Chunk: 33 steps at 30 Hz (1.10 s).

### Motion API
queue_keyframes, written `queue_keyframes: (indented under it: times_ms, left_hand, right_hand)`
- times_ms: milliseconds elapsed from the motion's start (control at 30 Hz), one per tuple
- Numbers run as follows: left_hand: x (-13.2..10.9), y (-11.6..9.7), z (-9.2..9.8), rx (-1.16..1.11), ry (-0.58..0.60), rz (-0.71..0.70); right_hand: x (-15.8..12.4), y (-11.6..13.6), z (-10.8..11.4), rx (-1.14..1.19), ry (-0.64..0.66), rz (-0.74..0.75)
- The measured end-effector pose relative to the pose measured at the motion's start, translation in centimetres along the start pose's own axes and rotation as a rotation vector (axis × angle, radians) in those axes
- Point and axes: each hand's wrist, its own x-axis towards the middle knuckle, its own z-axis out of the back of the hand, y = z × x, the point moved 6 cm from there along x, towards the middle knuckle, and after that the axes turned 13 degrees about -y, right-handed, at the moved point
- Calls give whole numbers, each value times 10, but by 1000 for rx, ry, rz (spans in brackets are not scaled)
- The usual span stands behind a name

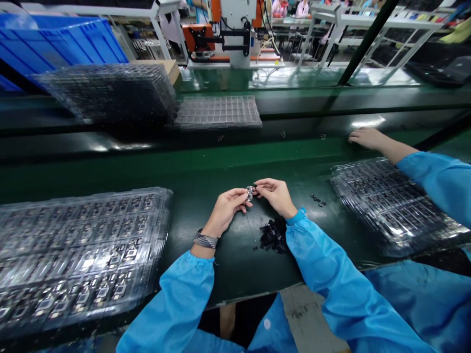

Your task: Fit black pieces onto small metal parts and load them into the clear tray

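Note:
My left hand (pixel 228 208) and my right hand (pixel 275 194) meet over the dark green bench, both pinching one small metal-and-black component (pixel 250 191) between their fingertips. Just below my right wrist lies a pile of small black parts (pixel 273 236). A few more black bits (pixel 317 200) lie to the right of my right hand. A clear plastic tray of small components (pixel 81 250) fills the bench at my left.
A co-worker's hand (pixel 365 138) in a blue sleeve reaches over another stack of clear trays (pixel 390 201) at right. Across the belt sit stacked clear trays (pixel 110 90), a flat tray (pixel 219 112), a blue crate (pixel 55 41) and an orange-and-white machine (pixel 228 34).

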Motion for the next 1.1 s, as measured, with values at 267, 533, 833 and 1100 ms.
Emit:
queue_keyframes:
  times_ms: [267, 533, 833, 1100]
  left_hand:
    - [-1, 0, -3, -104, 71, 94]
    - [0, 3, -1, -160, 94, 109]
    - [-9, -2, -5, -345, 241, 198]
    - [-19, -9, -9, -391, 358, 159]
  right_hand:
    - [-5, 5, -4, 39, 54, -40]
    - [-5, 8, -3, 50, 45, -41]
    - [-9, 12, -5, 82, 52, -38]
    - [-12, 18, -5, 59, 64, 16]
